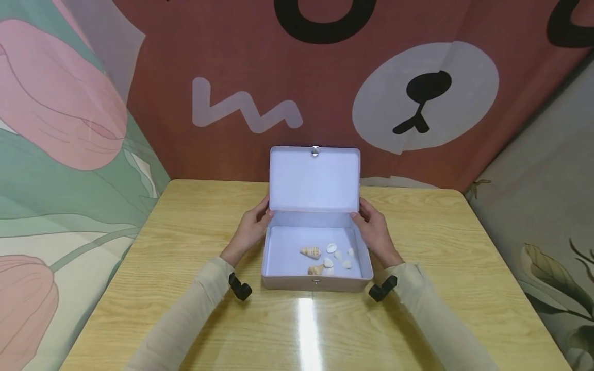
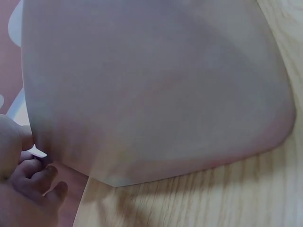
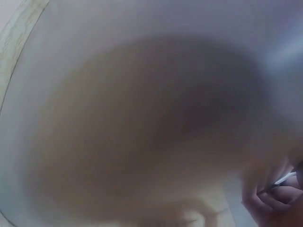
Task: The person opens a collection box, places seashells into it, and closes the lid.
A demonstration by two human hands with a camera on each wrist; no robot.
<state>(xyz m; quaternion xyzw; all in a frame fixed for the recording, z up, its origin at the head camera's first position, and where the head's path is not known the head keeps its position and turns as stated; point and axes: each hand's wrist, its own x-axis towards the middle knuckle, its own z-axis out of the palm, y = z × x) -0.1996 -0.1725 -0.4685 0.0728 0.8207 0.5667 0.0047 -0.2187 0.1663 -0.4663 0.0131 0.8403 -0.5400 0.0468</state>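
A pale lidded box point(image 1: 317, 283) with a small metal latch stands on the table, its lid point(image 1: 315, 178) raised at the back. Inside lie a striped spiral shell point(image 1: 310, 252), a tan shell point(image 1: 315, 270) and several small white shells point(image 1: 331, 248). My left hand point(image 1: 249, 226) grips the box's back left corner by the lid, thumb at the rim. At the opposite back corner, my right hand point(image 1: 375, 229) holds on likewise. The box's side wall point(image 2: 156, 94) fills most of the left wrist view, and a blurred wall point(image 3: 142, 118) fills the right one.
The box rests on a wood-grain table point(image 1: 209, 319), near its back edge. Behind it hangs a red-brown printed cloth point(image 1: 325, 93), close to the raised lid. Printed cloths also hang at the left and right sides. Each wrist wears a small black device point(image 1: 240, 287).
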